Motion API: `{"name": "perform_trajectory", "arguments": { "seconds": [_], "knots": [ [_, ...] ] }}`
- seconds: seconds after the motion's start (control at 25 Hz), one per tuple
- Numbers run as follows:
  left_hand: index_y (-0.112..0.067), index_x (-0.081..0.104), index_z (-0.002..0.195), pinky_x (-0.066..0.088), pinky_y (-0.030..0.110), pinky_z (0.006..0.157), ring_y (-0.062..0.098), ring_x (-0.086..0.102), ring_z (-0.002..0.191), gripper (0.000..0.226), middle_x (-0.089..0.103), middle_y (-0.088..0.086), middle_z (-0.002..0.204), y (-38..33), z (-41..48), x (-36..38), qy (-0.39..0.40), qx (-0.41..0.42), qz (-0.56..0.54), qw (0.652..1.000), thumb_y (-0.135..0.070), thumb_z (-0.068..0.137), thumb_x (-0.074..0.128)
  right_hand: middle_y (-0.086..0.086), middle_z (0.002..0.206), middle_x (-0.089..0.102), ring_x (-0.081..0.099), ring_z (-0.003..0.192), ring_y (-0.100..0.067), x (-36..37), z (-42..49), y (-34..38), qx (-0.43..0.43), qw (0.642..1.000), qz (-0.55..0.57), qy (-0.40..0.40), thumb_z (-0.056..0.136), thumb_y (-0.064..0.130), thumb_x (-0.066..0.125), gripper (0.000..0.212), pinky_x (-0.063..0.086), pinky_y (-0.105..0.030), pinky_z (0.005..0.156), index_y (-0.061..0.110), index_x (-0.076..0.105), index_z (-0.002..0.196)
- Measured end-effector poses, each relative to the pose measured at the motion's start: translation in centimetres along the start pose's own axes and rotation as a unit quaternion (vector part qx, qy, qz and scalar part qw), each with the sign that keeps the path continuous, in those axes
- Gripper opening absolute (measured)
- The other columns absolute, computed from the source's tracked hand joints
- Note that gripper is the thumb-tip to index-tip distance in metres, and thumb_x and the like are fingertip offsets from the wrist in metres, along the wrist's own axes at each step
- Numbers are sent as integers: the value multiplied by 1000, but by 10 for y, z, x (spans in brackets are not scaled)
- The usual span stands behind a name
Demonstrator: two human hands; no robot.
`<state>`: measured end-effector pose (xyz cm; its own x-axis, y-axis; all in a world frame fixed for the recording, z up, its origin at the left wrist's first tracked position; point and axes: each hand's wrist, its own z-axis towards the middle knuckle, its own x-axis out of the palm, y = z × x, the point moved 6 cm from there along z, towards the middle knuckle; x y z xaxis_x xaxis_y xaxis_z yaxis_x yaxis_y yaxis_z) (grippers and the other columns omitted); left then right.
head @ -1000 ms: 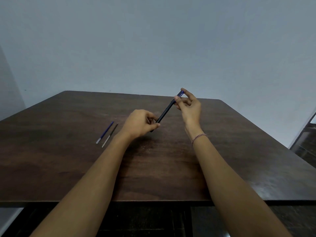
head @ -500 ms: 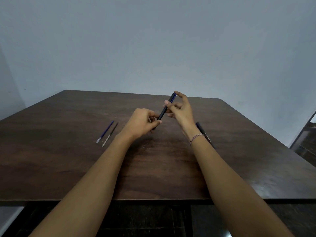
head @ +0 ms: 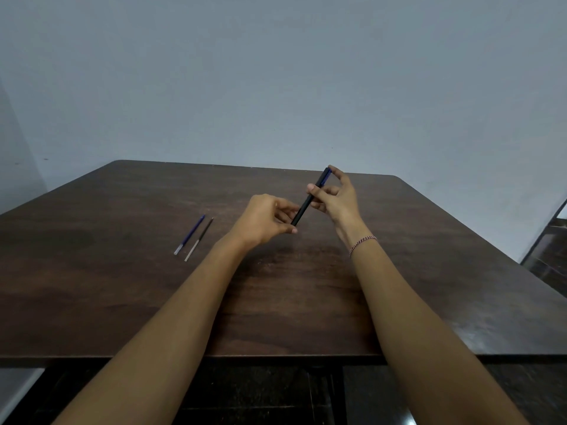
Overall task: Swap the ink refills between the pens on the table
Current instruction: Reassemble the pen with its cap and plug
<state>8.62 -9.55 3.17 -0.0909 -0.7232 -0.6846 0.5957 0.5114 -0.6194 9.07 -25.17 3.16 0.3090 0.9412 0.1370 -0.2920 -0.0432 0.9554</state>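
Both-handed | left hand (head: 264, 219) pinched lower end of dark pen (head: 310, 197) | right hand (head: 337, 197) gripped its upper, blue-tipped end | pen tilted, held above table (head: 122, 302) | blue refill (head: 189, 234) and dark refill (head: 199, 239) lay side by side on table, left of hands

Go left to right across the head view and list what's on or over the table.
blue refill → dark refill → left hand → pen → right hand
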Motion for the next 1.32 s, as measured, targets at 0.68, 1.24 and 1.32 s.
{"name": "perform_trajectory", "arguments": {
  "seconds": [0.68,1.24,1.32],
  "knots": [
    [-11,65,102,49,30,69,16,60,80,35,66,4,90,-43,-19,42,-5,164,215,963,-41,84,62,-2,64,50,43,38,-7,-5,-1,0,-26,991,-113,-66,90,28,64,41,38,-18,36,21,38,121],
    [-24,69,89,42,25,56,10,63,75,51,69,-6,81,-65,-20,53,-72,108,232,964,-70,74,54,-9,101,66,58,97,-29,-32,8,17,-34,936,-347,-52,97,60,15,68,43,-36,85,24,72,89],
    [-25,65,82,38,23,52,9,61,70,58,67,-8,76,-65,-21,53,-82,92,227,966,-79,67,51,-16,124,60,51,116,-35,-51,13,14,1,910,-411,-52,95,63,9,77,38,-48,103,24,75,96]
  ]
}}
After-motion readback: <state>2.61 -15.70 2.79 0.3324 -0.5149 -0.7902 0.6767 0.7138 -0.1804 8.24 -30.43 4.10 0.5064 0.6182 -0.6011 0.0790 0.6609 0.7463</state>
